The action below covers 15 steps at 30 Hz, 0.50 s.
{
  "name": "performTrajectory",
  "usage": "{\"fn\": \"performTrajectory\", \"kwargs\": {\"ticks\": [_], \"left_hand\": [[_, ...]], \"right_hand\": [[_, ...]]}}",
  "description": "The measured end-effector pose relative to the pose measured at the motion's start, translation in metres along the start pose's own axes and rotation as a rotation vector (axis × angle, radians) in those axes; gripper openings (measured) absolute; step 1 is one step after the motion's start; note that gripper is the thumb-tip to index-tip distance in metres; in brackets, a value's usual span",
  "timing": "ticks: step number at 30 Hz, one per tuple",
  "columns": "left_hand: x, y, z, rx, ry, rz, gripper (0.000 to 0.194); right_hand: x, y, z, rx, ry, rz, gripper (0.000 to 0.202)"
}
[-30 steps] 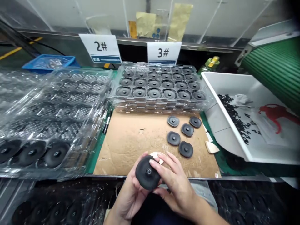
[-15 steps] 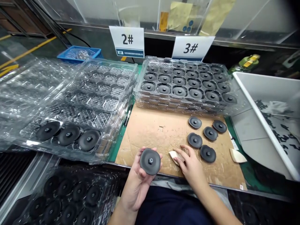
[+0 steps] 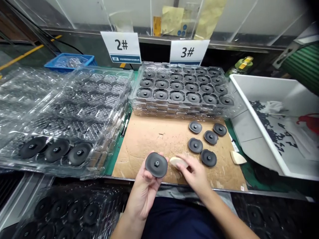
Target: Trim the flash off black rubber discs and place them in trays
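Note:
A black rounded disc [image 3: 156,165] with a small raised hub at its centre rests in the fingers of my left hand [image 3: 146,191], its hub side facing me. Close beside it on the right, my right hand [image 3: 193,172] pinches a cream-coloured sponge pad [image 3: 178,162]. A small gap shows between the pad and the disc. Several similar discs [image 3: 195,145] lie loose on the cardboard sheet [image 3: 144,132] to the right of my hands. A second cream wedge-shaped pad [image 3: 238,157] lies at the cardboard's right edge.
A stack of clear trays [image 3: 179,111] filled with black discs stands at the back. The clear tray [image 3: 99,142] at left holds three discs in its front row. A white bin [image 3: 249,114] with small black pieces stands right. A black pen [image 3: 126,124] lies beside the left tray.
My right hand has lifted the sponge pad from near the cardboard and brought it closer to the disc. The whole view has shifted, with things appearing further left.

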<state>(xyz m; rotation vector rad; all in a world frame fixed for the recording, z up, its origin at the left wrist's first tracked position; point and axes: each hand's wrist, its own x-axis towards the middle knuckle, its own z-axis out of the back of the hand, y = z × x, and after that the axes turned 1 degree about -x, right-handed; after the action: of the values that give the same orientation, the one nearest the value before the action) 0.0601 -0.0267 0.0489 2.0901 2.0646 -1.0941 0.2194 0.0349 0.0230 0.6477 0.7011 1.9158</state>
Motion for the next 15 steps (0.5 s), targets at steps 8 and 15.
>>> {"fn": "performTrajectory", "kwargs": {"ticks": [8,15], "left_hand": [[-0.014,0.023,-0.025,0.083,-0.016,0.091,0.051],[-0.019,0.04,-0.054,0.177,0.02,0.109,0.032]], "right_hand": [[-0.005,0.072,0.057,0.179,0.048,0.333,0.032],[-0.004,0.062,0.076,0.202,-0.09,0.32,0.03]]}}
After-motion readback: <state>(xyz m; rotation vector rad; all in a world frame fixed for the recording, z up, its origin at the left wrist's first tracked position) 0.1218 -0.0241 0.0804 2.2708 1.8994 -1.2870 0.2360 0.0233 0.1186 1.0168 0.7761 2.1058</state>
